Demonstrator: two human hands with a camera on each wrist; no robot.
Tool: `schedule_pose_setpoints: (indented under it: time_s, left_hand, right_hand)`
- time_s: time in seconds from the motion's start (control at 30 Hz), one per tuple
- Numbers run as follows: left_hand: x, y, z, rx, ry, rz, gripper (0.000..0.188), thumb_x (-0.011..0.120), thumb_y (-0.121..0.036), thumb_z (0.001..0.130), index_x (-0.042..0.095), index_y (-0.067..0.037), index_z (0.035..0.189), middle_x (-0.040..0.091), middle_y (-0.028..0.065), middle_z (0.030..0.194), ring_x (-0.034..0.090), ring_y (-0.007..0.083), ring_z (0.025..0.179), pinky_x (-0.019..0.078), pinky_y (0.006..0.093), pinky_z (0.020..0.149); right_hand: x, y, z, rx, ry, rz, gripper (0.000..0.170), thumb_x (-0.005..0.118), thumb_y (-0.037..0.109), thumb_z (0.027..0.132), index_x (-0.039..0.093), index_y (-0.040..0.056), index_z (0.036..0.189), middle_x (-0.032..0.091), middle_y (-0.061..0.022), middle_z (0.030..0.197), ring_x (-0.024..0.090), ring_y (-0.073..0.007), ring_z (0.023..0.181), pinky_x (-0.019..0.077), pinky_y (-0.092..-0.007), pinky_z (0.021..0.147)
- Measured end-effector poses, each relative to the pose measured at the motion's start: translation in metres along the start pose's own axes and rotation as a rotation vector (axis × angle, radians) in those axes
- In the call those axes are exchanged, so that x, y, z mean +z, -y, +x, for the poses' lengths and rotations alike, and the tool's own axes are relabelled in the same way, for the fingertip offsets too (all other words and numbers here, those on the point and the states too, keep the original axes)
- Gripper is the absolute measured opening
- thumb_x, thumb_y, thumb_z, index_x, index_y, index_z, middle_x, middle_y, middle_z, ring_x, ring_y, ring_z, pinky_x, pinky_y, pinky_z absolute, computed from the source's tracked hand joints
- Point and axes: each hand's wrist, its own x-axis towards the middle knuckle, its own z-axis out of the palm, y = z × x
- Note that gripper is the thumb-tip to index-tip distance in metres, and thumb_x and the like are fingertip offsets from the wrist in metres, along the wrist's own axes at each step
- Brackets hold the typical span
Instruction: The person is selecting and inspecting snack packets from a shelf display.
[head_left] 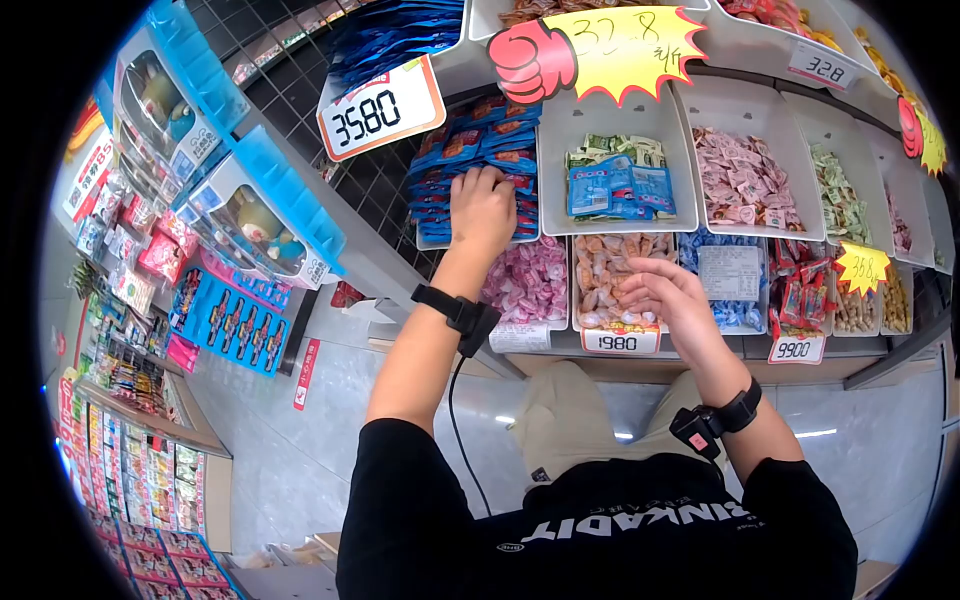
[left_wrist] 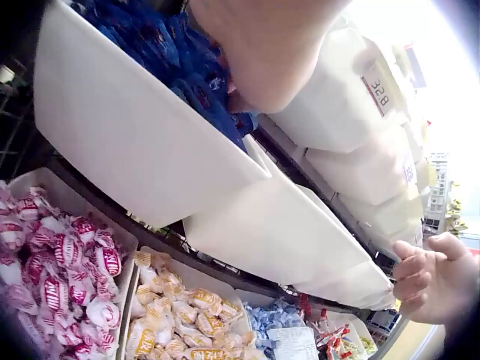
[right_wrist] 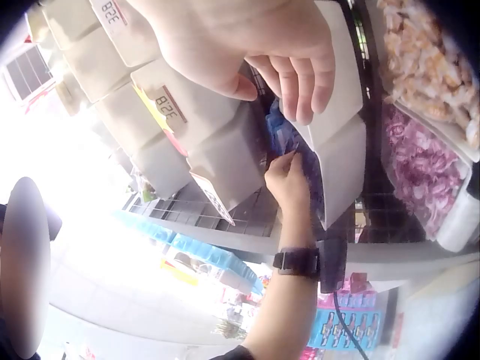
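Bent over a bin of blue snack packets, my left hand has its fingers down among them. From the right wrist, the left hand appears with curled fingers pinching at the edge of a blue packet; its fingertips are partly hidden. My right hand hangs in the air with loosely bent fingers, overlapping the orange-wrapped candies in the head view. Nothing is in the right hand. Pink-wrapped candies lie in the bin below the left hand.
Neighbouring bins hold green and blue packets, pink packets and blue-wrapped candies. Price cards, including a 3580 card and a 1980 card, stick out at the bin fronts. Boxed toys stand on the left.
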Motion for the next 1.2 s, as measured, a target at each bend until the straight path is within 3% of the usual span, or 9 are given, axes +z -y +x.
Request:
schedule_pose_setpoints:
  time_s: [0.2,0.4,0.5,0.53,0.6,0.63,0.73,1.0,1.2]
  left_hand:
    - [0.001,-0.013,0.005,-0.010,0.118,0.112,0.009,0.058,-0.011,0.069,0.062,-0.005,0.075,0.054,0.0057,0.084,0.049,0.0235,0.083,0.0358,0.0345,0.073]
    - [-0.016,-0.041,0.012,0.043,-0.147,-0.256,0.011,0.061,-0.007,0.065,0.059,-0.005,0.075,0.055,0.0089,0.084,0.053,0.0270,0.080,0.0405,0.0378,0.070]
    - [0.005,-0.056,0.028,-0.064,0.248,-0.437,0.024,0.063,-0.017,0.068,0.059,0.000,0.084,0.057,0.0158,0.089,0.054,0.0317,0.087,0.0429,0.0375,0.077]
    - [0.015,-0.060,0.037,-0.065,0.247,-0.444,0.024,0.063,-0.017,0.068,0.059,0.000,0.084,0.057,0.0158,0.089,0.054,0.0317,0.087,0.0429,0.0375,0.077]
    - [0.033,-0.064,0.058,-0.127,0.801,-0.306,0.044,0.065,-0.033,0.068,0.058,0.005,0.088,0.056,0.0210,0.096,0.052,0.0333,0.094,0.0422,0.0353,0.081]
    - [0.044,-0.063,0.067,-0.125,0.796,-0.314,0.044,0.065,-0.033,0.068,0.058,0.005,0.088,0.056,0.0210,0.096,0.052,0.0333,0.094,0.0422,0.0353,0.081]
    - [0.066,-0.060,0.088,0.025,1.199,-0.231,0.061,0.068,-0.045,0.062,0.058,0.004,0.098,0.055,0.0222,0.106,0.055,0.0312,0.095,0.0445,0.0366,0.079]
    - [0.087,-0.061,0.091,-0.103,1.234,-0.237,0.072,0.067,-0.053,0.059,0.056,0.005,0.101,0.058,0.0192,0.101,0.056,0.0298,0.094,0.0443,0.0355,0.080]
    - [0.081,-0.056,0.082,0.008,1.033,-0.269,0.049,0.061,-0.038,0.073,0.057,0.007,0.093,0.058,0.0243,0.094,0.056,0.0340,0.089,0.0450,0.0365,0.076]
  right_hand:
    - [-0.001,0.005,-0.004,-0.023,0.001,-0.012,0.030,0.046,0.013,0.085,0.049,-0.0039,0.109,0.060,-0.0116,0.088,0.059,-0.0163,0.077,0.0475,-0.0261,0.069]
    - [-0.021,0.004,-0.017,-0.050,-0.040,-0.065,0.028,0.046,0.014,0.085,0.051,-0.0045,0.106,0.060,-0.0108,0.086,0.058,-0.0146,0.076,0.0464,-0.0252,0.067]
    - [-0.025,0.001,-0.029,-0.029,-0.065,-0.076,0.028,0.046,0.012,0.085,0.051,-0.0046,0.107,0.060,-0.0103,0.086,0.059,-0.0148,0.076,0.0468,-0.0244,0.068]
    - [-0.027,-0.001,-0.033,-0.037,-0.062,-0.087,0.028,0.046,0.012,0.085,0.051,-0.0044,0.107,0.060,-0.0102,0.086,0.059,-0.0147,0.075,0.0466,-0.0243,0.068]
    - [-0.033,-0.004,-0.042,-0.060,-0.054,-0.096,0.028,0.045,0.012,0.086,0.051,-0.0043,0.108,0.059,-0.0100,0.086,0.058,-0.0145,0.074,0.0463,-0.0243,0.069]
    - [-0.036,-0.003,-0.047,-0.061,-0.059,-0.105,0.028,0.045,0.012,0.086,0.051,-0.0043,0.108,0.059,-0.0100,0.086,0.058,-0.0145,0.074,0.0463,-0.0243,0.069]
    - [-0.044,0.003,-0.061,-0.046,-0.110,-0.135,0.027,0.044,0.011,0.086,0.051,-0.0049,0.107,0.060,-0.0107,0.086,0.058,-0.0151,0.074,0.0464,-0.0247,0.068]
    - [-0.069,-0.010,-0.082,-0.019,-0.231,-0.073,0.025,0.045,0.010,0.086,0.053,-0.0037,0.105,0.060,-0.0120,0.084,0.059,-0.0163,0.072,0.0464,-0.0250,0.067]
    - [-0.073,-0.016,-0.083,-0.004,-0.245,-0.046,0.024,0.045,0.011,0.086,0.054,-0.0030,0.103,0.060,-0.0120,0.082,0.059,-0.0166,0.070,0.0465,-0.0246,0.066]
